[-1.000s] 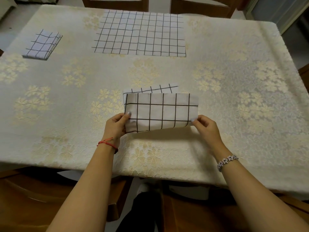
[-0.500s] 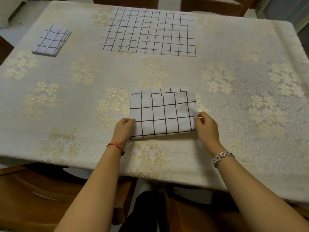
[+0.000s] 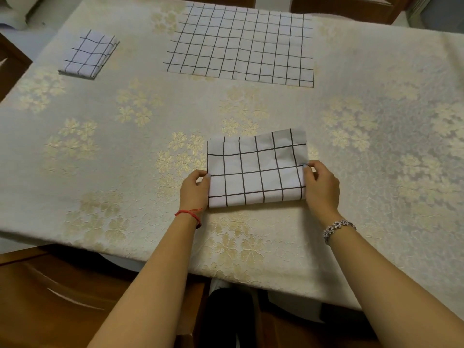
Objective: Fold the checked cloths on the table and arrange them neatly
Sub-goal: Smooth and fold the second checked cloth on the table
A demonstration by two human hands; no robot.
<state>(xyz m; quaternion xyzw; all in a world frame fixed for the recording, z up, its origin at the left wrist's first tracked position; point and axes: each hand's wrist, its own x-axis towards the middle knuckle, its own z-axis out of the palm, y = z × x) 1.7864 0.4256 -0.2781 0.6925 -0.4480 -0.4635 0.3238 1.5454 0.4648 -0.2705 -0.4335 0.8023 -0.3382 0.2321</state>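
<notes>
A white cloth with black checks, folded into a rectangle point(image 3: 256, 169), lies flat on the table near its front edge. My left hand point(image 3: 194, 188) pinches its left edge and my right hand point(image 3: 320, 183) pinches its right edge. A small folded checked cloth point(image 3: 89, 55) rests at the far left. A larger checked cloth point(image 3: 241, 45) lies spread flat at the far middle of the table.
The table point(image 3: 376, 146) wears a cream cover with gold flowers. Wooden chairs stand at the far side point(image 3: 339, 6) and at the near left point(image 3: 50, 297). The table's front edge runs just below my wrists.
The top flap that I held raised has come down flat onto the cloth and now covers the lower layer. My hands have shifted to the cloth's side edges.
</notes>
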